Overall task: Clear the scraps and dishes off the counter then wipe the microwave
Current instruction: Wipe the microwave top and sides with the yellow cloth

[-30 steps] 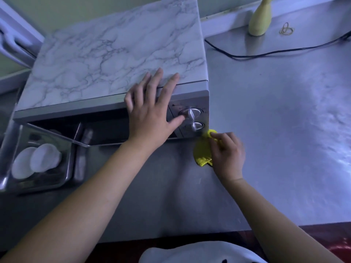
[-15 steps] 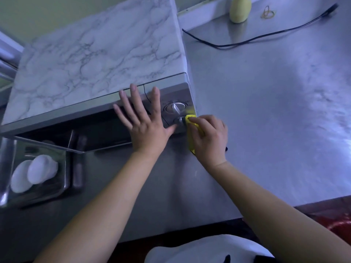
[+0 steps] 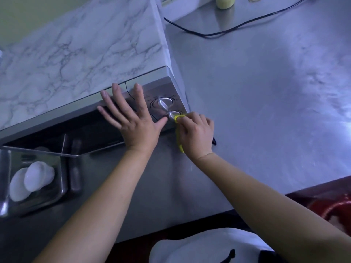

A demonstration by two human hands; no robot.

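1. Pressing flat on the front of the microwave (image 3: pixel 76 54), the left hand (image 3: pixel 136 128) has its fingers straight and spread, grip apart.
2. The right hand (image 3: pixel 195 133) has its grip clamped on a yellow cloth (image 3: pixel 180 147), held against the lower knob (image 3: pixel 173 114).
3. The microwave stands on the steel desk (image 3: pixel 266 111); a metal tray (image 3: pixel 63 188) holding white round pieces (image 3: pixel 36 177) lies at left.

Dim bluish light glares off the counter (image 3: pixel 321 92) (edges bend).
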